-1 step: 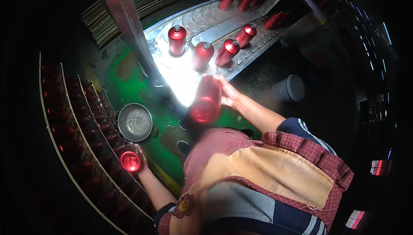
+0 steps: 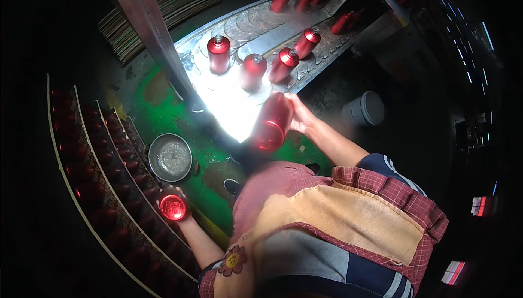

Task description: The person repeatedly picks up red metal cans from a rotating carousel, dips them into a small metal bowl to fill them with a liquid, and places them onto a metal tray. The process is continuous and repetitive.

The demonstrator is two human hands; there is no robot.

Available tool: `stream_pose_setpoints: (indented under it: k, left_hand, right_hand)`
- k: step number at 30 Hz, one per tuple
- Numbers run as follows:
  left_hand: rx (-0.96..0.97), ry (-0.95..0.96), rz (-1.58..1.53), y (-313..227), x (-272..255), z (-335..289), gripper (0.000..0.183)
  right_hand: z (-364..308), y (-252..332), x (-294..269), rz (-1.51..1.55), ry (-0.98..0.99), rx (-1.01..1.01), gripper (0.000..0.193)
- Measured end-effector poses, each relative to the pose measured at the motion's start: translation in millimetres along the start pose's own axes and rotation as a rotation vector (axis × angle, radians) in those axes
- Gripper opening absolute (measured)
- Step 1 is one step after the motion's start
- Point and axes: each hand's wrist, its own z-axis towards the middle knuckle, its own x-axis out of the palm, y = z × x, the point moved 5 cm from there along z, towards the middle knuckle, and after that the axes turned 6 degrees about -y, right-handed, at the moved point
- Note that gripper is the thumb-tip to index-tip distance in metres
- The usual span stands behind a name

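Observation:
My right hand (image 2: 300, 115) is closed around a glossy red bottle (image 2: 272, 123), tilted with its base toward me, at the near end of a brightly lit conveyor (image 2: 261, 44). Down at the left, my left hand (image 2: 177, 193) holds a second red bottle (image 2: 173, 207) whose round embossed base faces up; the rest of it is hidden behind that base. Upright on the conveyor stand several more red bottles with bare threaded necks, the nearest being one red bottle (image 2: 254, 72) just beyond my right hand and another (image 2: 284, 64) beside it.
Stepped racks (image 2: 81, 151) packed with red bottles fill the left side. A round metal basin (image 2: 170, 157) sits between them and the green floor (image 2: 210, 161). An upright metal post (image 2: 147, 25) rises beside the conveyor, near stacked flat sheets (image 2: 163, 14). A white bucket (image 2: 370, 108) stands at the right.
The bottle in my right hand has shifted slightly right and up, closer to the standing bottles. My left hand's bottle has moved a little to the right. Both stay held.

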Motion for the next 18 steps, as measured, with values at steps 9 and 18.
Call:
stream_pose_setpoints:
  k: [9,18]
  left_hand:
    - [0.115,-0.268,0.570,74.7,112.7,-13.5,0.044]
    - [0.607,-0.011,1.075,196.0,392.2,99.3,0.051]
  right_hand:
    - [-68.4,264.6,-141.1,-1.321,-0.996,-1.218,0.043]
    - [84.8,420.1,-250.5,-1.361,-1.186,-1.111,0.046]
